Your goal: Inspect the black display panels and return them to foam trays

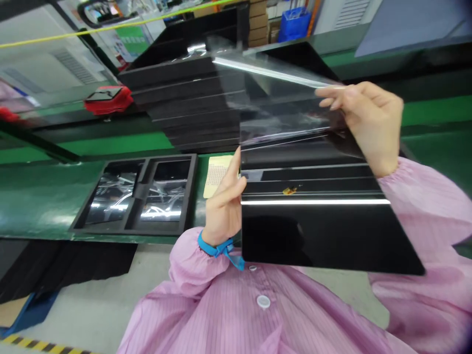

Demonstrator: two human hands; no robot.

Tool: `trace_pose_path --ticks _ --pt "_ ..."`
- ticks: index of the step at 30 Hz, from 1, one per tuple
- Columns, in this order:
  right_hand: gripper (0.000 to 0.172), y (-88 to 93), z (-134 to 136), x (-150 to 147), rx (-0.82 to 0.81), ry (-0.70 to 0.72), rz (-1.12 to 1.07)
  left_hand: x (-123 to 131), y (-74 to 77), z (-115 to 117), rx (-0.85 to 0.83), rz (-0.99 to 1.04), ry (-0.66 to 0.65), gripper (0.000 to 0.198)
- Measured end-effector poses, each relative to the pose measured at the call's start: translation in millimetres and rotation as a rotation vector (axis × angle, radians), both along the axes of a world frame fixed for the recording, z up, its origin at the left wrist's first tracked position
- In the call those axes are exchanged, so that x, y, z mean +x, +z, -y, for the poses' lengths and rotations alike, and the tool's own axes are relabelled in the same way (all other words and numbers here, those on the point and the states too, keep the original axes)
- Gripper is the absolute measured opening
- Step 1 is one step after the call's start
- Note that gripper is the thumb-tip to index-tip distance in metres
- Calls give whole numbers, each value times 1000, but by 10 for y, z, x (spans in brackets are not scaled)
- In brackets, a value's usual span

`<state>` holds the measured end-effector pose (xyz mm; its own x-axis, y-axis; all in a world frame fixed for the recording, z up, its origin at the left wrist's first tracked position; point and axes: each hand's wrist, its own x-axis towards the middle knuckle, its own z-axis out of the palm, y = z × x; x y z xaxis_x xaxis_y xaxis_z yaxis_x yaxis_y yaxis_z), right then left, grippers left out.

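Observation:
A glossy black glass panel is held up in front of my chest, tilted. My left hand grips its left edge, with some fingers hidden behind it. At the upper right, my right hand pinches a clear plastic film by its edge. The film is lifted off the panel's upper part and looks bent and partly blurred. A small golden-brown tab shows on the panel's face. Just left of the panel lies a pale yellow card with rows of small marks.
On the green bench a black foam tray holds two film-covered panels. Behind it rises a stack of black trays. A red pouch-like item and a blue crate stand further back.

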<state>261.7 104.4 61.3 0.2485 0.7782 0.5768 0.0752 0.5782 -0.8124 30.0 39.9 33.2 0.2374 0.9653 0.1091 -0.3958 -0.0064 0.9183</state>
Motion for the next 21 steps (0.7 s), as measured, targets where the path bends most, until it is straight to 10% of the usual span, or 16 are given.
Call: trace_pose_path --ticks 14,21 --pt "12 70 172 -57 -129 -22 124 -10 75 17 -125 141 -126 52" --pt "20 -67 174 -201 -303 294 415 -195 -142 -205 -309 40 -70 50"
